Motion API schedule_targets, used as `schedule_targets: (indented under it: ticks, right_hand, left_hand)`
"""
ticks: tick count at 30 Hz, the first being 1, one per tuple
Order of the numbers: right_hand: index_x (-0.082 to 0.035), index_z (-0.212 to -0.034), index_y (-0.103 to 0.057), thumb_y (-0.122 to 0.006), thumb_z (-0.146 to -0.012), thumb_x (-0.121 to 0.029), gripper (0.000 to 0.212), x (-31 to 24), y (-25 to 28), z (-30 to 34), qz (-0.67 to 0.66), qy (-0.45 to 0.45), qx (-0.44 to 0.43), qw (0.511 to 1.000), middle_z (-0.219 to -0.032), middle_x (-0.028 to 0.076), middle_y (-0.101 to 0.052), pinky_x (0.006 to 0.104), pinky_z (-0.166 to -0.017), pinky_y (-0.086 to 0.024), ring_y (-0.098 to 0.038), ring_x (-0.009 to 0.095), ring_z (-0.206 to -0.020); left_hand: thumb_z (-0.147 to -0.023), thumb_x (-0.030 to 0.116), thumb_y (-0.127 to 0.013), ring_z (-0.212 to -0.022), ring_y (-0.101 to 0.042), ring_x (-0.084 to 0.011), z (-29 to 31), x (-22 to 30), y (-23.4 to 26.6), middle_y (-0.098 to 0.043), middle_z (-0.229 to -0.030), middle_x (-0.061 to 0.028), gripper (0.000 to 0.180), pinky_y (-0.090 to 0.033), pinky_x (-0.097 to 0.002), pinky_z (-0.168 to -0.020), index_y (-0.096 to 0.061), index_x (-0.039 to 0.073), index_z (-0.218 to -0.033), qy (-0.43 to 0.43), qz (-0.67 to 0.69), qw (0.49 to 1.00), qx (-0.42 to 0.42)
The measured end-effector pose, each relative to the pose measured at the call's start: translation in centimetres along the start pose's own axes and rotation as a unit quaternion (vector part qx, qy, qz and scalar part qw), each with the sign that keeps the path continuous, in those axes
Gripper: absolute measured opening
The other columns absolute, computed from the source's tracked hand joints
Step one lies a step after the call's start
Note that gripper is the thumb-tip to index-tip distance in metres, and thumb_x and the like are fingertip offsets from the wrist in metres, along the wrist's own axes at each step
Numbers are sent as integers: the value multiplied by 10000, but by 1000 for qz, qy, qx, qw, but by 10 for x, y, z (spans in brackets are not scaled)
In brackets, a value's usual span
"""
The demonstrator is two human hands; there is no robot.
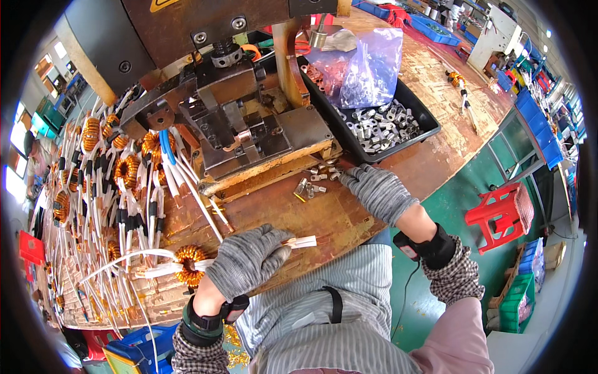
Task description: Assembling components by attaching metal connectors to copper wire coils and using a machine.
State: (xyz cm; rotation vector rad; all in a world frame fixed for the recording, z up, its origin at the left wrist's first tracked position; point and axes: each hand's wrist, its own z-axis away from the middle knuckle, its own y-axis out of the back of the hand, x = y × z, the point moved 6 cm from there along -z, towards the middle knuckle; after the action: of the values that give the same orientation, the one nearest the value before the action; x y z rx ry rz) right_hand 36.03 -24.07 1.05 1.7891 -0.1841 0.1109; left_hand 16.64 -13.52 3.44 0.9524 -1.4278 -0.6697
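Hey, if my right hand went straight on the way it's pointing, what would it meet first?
Your right hand would probably meet the loose metal lugs just ahead, then the press base; depth is hard to judge.

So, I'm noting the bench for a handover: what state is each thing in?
Left hand: gloved, closed around leads
Leads: gripped, ends protruding
Coil: wound, beside left hand
Right hand: gloved, near loose lugs
Loose lugs: scattered on table
Black tray: holding lugs
Plastic bag: lugs inside
Press: running or not, cannot tell

Factory workshop, metal press [230, 81], heaped wire-wound coils [91, 134], black tray [408, 141] of lugs [383, 126]
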Motion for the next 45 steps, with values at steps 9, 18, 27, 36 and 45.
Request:
schedule_targets:
  ticks: [9, 18, 27, 36, 45]
  right_hand:
    - [-68, -1054, -577, -493, -802, -89, 267, -4, -12, 1, 1, -36, -42, 998, -1022, 97, -574, 343, -752, -487, -577, 256, -897]
    - [-60, -923, -582, -569, -805, -207, 189, -69, 43, -4, -304, -22, 62, 950, -816, 97, -595, 382, -695, -466, -577, 289, -770]
    - [-42, -887, -600, -590, -777, -217, 207, -92, 43, -16, -258, 15, 23, 966, -791, 106, -579, 401, -706, -443, -549, 293, -761]
    - [-34, -890, -603, -595, -779, -217, 214, -95, 44, -18, -240, 24, 39, 970, -786, 104, -577, 400, -722, -448, -552, 295, -781]
    - [-22, -854, -604, -595, -745, -184, 196, -107, 43, -15, -138, 81, 47, 986, -770, 119, -590, 410, -780, -455, -568, 298, -763]
  left_hand:
    - [-848, 209, -570, -785, -600, -288, 3, -9, -16, -615, -851, -101, 179, -481, -362, -677, -624, 68, -945, 7, 41, 999, 34]
    - [-867, 150, -529, -778, -588, -304, 4, -7, -10, -578, -833, -115, 149, -468, -362, -683, -590, 48, -956, -11, 81, 995, 59]
    - [-851, 224, -544, -690, -577, -316, 8, -9, -15, -577, -837, -133, 190, -467, -390, -585, -592, 69, -951, -47, 8, 994, 99]
    - [-838, 239, -551, -673, -574, -290, 8, -6, -16, -557, -824, -106, 217, -466, -382, -568, -590, 80, -980, -51, -34, 993, 98]
    - [-820, 258, -542, -720, -563, -265, 8, 1, -16, -538, -805, -97, 269, -473, -366, -600, -591, 64, -1000, -38, -77, 995, 55]
